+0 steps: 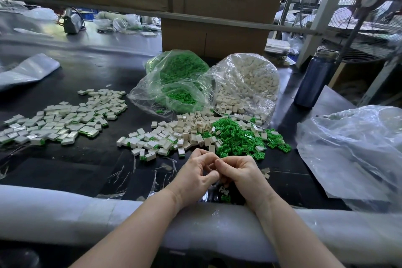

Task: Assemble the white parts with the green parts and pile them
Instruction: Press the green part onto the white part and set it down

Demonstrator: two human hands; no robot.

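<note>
So the white part [214, 160] is pinched between both hands, left hand [196, 175] and right hand [240, 173] curled together on it. Loose green parts [237, 137] sit just beyond the grip, finished pile [58, 122] far left on the worktop [76, 165].

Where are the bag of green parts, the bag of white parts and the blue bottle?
bag of green parts [178, 76], head view, on its green contents.
bag of white parts [250, 78], head view, on its middle.
blue bottle [313, 80], head view, on its body.
</note>
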